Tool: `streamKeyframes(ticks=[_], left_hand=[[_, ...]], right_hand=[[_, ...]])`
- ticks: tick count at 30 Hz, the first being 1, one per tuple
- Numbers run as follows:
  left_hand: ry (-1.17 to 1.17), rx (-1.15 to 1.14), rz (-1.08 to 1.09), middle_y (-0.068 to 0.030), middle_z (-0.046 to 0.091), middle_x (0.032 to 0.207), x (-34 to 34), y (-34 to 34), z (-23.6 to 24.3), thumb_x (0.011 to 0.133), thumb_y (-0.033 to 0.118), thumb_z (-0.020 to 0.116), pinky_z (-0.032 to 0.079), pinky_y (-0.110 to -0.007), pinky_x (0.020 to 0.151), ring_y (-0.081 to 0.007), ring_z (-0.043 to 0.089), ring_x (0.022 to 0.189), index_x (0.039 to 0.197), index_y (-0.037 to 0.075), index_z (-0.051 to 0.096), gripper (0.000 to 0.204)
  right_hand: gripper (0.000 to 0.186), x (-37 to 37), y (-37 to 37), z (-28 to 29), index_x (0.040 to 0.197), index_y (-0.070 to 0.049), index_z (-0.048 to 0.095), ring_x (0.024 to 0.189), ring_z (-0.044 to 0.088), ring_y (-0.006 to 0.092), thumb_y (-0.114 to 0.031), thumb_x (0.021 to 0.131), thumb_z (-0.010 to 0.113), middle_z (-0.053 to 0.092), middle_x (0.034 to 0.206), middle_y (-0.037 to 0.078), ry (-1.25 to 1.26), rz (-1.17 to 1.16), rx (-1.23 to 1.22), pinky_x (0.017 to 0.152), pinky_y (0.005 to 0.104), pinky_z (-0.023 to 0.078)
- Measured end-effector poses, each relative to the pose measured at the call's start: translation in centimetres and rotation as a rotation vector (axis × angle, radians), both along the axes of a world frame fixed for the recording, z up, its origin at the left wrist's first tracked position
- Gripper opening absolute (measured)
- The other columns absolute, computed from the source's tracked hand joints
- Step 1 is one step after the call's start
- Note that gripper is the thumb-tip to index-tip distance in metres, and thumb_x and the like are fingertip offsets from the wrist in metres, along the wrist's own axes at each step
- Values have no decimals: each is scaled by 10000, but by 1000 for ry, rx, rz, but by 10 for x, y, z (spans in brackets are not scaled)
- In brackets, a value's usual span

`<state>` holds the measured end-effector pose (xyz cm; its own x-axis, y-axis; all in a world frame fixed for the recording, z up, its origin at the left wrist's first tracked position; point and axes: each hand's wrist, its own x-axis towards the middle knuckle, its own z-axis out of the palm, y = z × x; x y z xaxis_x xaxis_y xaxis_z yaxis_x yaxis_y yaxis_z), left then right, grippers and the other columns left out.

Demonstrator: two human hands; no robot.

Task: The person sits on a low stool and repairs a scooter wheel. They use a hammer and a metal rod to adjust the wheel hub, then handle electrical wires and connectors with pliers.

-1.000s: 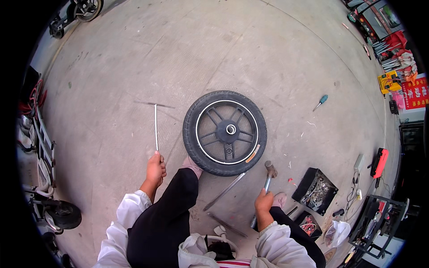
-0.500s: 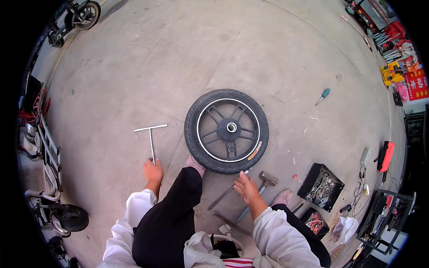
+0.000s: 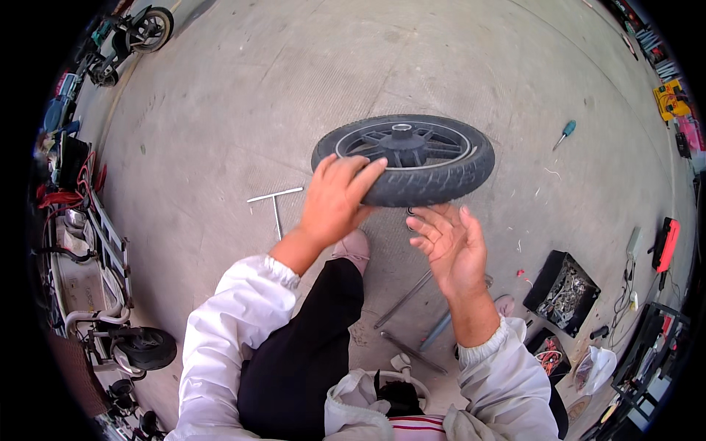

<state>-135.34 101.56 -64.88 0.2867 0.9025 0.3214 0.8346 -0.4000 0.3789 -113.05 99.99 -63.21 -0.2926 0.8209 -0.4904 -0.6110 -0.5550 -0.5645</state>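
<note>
By the left hand (image 3: 337,189), the wheel (image 3: 404,153), tilted over the floor (image 3: 243,88), is grasped at its near-left edge; if that grip slipped, it could be dropped. Its axis is pointed up and away, its long span left to right. The right hand (image 3: 452,250) is opened, palm up, below; contact cannot be told.

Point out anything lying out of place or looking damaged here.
Pale scraps and a red bit litter the floor right of the wheel, like stray debris; a teal-handled screwdriver lies loose there too. No clear damage stands out.
</note>
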Motion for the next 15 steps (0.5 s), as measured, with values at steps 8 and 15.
streamKeyframes(ticks=[8,15], left_hand=[[-110,-136,46,-139,587,1085,-24,81,18,682,56,781,453,-411,875,-348,558,1023,1219,86,523,597],[-225,-198,55,-122,586,1107,-28,108,23,743,49,762,439,-354,929,-281,564,1037,1234,50,506,553]], right_hand=[[461,-48,-8,-102,1192,3,535,1085,596,325,-391,962,471,603,1168,213,570,311,-303,863,422,512],[503,-15,-32,-182,1271,-100,492,978,593,396,-170,817,697,531,1205,217,-1543,429,321,824,440,506]])
